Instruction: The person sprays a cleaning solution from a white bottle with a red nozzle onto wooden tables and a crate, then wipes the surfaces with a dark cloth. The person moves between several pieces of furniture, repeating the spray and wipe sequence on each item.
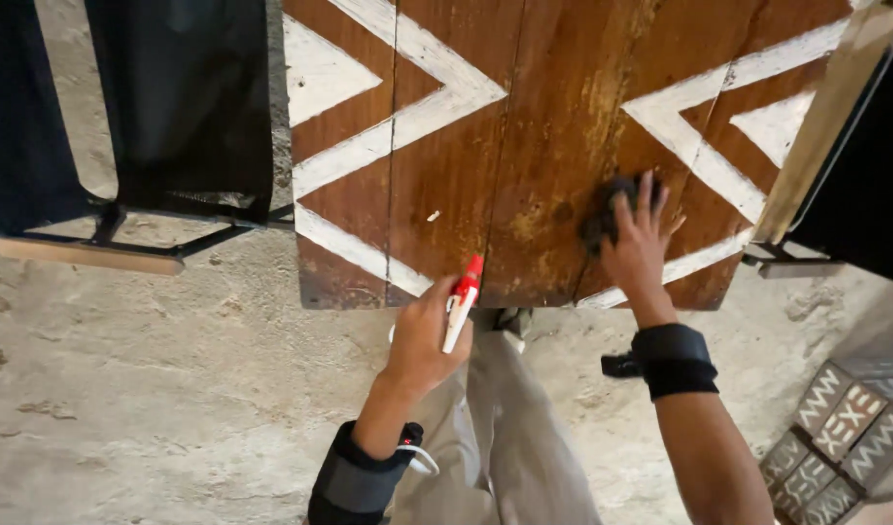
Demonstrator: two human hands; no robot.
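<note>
Two hands over brown wooden tabletop [524, 146] with white zigzags. Left hand [425, 335] closed around red-and-white spray bottle [462, 301] at near edge. Right hand [639, 243], fingers spread, presses dark cloth [600, 216] flat, right of centre.

red-white bottle [463, 301] tilted at tabletop edge; dark cloth [602, 216] flat on wood.

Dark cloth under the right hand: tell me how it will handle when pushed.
The dark cloth looks bunched beneath the right hand, so it is probably floppy and light. On the worn wooden tabletop it should slide, though it may drag on rough patches.
</note>
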